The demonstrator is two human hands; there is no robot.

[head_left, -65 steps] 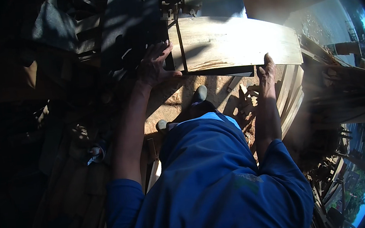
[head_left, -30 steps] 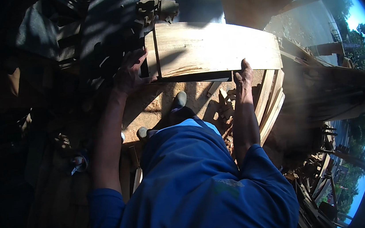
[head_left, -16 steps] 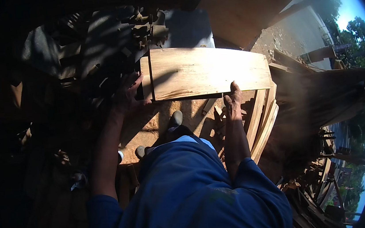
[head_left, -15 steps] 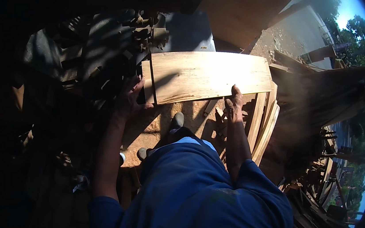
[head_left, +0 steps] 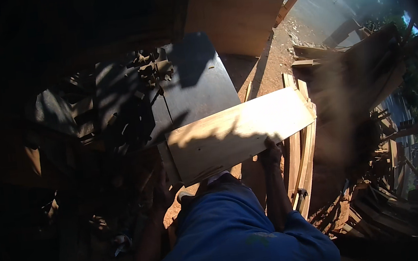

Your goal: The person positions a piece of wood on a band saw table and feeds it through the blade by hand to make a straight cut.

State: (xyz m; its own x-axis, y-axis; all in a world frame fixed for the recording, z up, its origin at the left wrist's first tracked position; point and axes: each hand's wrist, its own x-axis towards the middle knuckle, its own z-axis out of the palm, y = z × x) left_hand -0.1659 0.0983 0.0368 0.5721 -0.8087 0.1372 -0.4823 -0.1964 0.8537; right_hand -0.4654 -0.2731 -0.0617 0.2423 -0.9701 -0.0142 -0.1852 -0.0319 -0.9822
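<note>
A pale wooden panel (head_left: 229, 133) with a narrow crosspiece (head_left: 167, 163) along its left end is held in front of my body, slanting up to the right. My right hand (head_left: 271, 155) grips its near edge, thumb on top and fingers underneath. Deep in shadow, my left hand (head_left: 161, 189) is at the lower left corner by the crosspiece, closed on that end; its fingers are hard to make out. A shadow covers the panel's near left half, while its right end glares in sunlight. Beyond it lies a flat grey metal worktable (head_left: 199, 88).
Long wooden planks (head_left: 301, 164) stand or lie just right of the panel. Dark machine parts (head_left: 154, 67) sit at the worktable's left. A large brown sheet (head_left: 240, 12) rises behind. Piled scrap wood (head_left: 350, 212) fills the lower right.
Both hands have drawn the panel nearer my body, away from the worktable. It has turned so its left end is lower and its right end higher. The view has shifted too.
</note>
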